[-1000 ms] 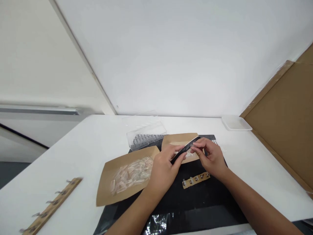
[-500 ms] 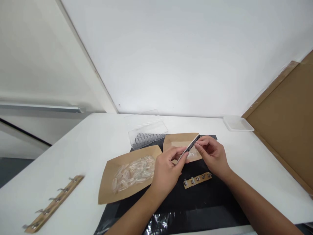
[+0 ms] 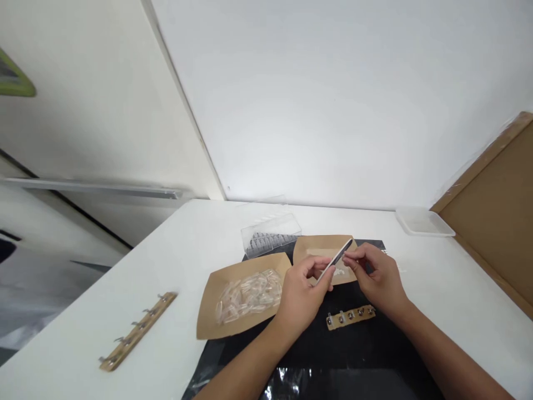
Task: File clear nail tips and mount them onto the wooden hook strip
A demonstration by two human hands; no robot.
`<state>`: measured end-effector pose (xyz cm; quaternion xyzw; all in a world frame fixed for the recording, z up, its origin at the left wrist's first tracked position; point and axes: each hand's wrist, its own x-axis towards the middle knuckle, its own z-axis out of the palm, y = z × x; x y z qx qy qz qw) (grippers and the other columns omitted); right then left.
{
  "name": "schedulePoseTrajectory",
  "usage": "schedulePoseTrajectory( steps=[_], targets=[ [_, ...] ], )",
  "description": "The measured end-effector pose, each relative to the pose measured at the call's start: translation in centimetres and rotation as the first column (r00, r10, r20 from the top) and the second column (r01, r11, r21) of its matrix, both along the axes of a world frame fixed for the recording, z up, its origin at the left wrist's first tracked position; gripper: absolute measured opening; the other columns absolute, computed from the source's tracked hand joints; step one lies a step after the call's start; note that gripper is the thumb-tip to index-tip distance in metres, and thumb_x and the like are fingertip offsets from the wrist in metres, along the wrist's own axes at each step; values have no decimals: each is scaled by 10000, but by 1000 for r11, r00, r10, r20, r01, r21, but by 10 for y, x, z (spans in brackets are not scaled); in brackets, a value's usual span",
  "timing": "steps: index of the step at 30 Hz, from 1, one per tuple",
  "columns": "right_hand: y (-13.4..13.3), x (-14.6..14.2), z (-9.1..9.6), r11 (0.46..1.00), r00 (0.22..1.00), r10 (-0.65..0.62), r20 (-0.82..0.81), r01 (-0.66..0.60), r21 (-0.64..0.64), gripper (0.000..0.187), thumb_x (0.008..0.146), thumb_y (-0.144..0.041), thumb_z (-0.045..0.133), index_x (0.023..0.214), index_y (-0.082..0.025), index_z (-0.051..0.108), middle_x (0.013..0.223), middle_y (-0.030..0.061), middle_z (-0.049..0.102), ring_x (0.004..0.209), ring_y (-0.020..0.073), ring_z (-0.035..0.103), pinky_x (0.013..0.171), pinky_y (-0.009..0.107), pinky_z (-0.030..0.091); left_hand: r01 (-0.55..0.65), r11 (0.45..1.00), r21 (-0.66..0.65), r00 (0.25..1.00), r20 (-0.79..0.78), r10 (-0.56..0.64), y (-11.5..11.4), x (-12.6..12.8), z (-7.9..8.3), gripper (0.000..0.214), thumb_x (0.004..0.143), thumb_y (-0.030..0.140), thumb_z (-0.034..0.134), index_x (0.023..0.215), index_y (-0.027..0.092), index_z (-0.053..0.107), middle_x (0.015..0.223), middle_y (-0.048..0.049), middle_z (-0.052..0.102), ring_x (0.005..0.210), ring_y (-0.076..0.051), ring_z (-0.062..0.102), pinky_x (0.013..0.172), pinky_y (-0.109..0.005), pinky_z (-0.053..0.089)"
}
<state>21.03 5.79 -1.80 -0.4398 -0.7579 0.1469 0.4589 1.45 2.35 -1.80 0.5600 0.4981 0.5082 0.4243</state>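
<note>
Slim black nail file (image 3: 336,260), pale along one edge, held on a slant above the far half of the black mat (image 3: 308,350). Left hand (image 3: 302,300): narrow pinch, fingers and thumb closed on the file's lower end. Right hand (image 3: 377,278): narrow pinch as well, fingertips closed on the file's upper part. Any small item between fingers and file: hidden, cannot tell.

Handling note: a two-point hold judged suitable for so thin a strip. Keep both pinches firm and the wrists low, with forearms clear of the loose contents nearby, to limit flexing and twisting.

Directly below the file, at the far edge of the black mat: a kraft paper tray (image 3: 322,247) bearing a few white bits. Overlapping the mat's left side: a second kraft paper tray (image 3: 208,316), heaped with clear nail tips (image 3: 249,297). On the mat's near half: a wooden strip with metal clips (image 3: 350,318). Past the mat's far-left corner: a clear plastic box (image 3: 270,236) of dark pointed items. Well left of the mat, on the white surface (image 3: 175,266): a second wooden strip with metal clips (image 3: 137,332). Beyond the mat's far-right corner: a white plastic tray (image 3: 425,222).

Tightest edge: the rim of the left tray, just beside the left hand. Open room: white surface to the mat's right.
</note>
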Motion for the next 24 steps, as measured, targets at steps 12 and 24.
schedulePoseTrajectory(
  steps=[12,24],
  targets=[
    [1,-9,-5,976,999,-28,-20,31,214,133,1049,-221,590,926,-258,625,829,30,662,757,208,620,673,350,488,16,998,65,1000,-11,-15,-2,4,-1,309,983,417,668,1137,210,838,850,-28,686,546,-107,628,567,-241,533],
    [7,-14,-2,964,995,16,100,-42,264,183,1053,-157,543,896,-250,522,814,31,603,771,210,573,707,359,470,-40,978,206,982,-175,77,-4,3,2,267,1013,341,628,1003,203,855,671,0,613,602,-128,601,551,-223,470]
  ],
)
